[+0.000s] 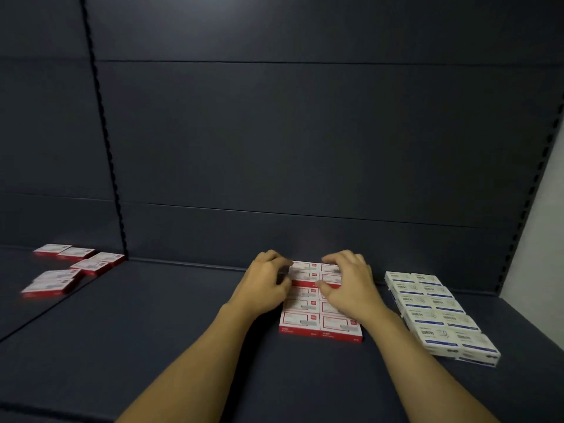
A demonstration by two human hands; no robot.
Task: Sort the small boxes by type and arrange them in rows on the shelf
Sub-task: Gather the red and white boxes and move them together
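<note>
Head view shows me a dark shelf [171,325] with both of my bare forearms reaching in toward its back wall. My left hand [265,283] and right hand [351,285] sit over the far end of a block of red-and-white boxes [320,323], which lies flat on the shelf in two columns side by side, edges touching. The left hand's fingers curl at the block's left rear edge, and the right hand's fingers arch over the rear boxes with the thumb on a red edge. The frame is blurred there, so I cannot tell whether either hand truly grips a box or only rests on it. Just to the right of the block, apart from it, a second block of blue-and-white boxes [439,315] lies in two columns, running toward me. Far to the left, on the neighbouring shelf section, loose red-and-white boxes [73,267] lie scattered at varied angles, some overlapping.
</note>
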